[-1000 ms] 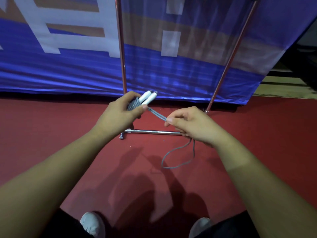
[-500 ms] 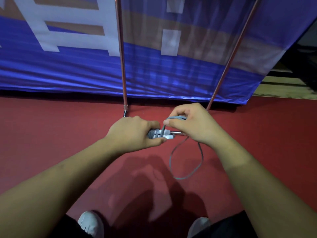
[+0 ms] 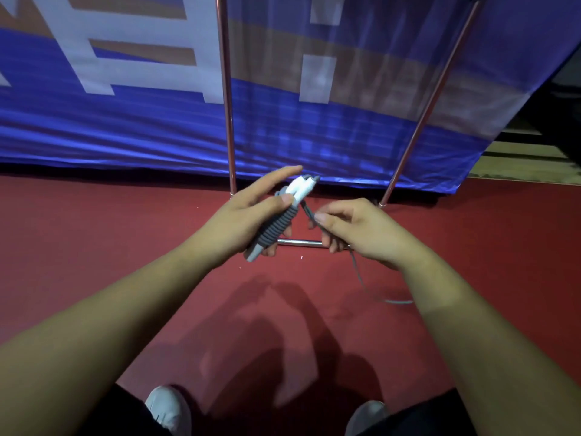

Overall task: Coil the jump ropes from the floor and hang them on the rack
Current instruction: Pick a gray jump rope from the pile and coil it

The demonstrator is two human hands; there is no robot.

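Observation:
My left hand (image 3: 242,215) holds the two white jump rope handles (image 3: 283,215) side by side, thumb pressed on them and index finger stretched out. Grey rope is wound in tight turns round the handles. My right hand (image 3: 355,229) pinches the free rope (image 3: 309,212) just right of the handles. The rest of the rope (image 3: 361,278) trails down past my right wrist to the red floor. The rack (image 3: 227,99) stands right behind my hands, its two thin metal uprights rising out of view and a low crossbar (image 3: 301,243) showing between my hands.
A blue banner (image 3: 125,127) with white shapes hangs behind the rack down to the red floor (image 3: 94,234). My two white shoes (image 3: 169,410) show at the bottom edge. Wooden steps (image 3: 528,152) lie at the far right.
My left hand has tilted the handles upright again and lifted them. My right hand swung away to the right with the rope, and the loose loop on the floor has shrunk.

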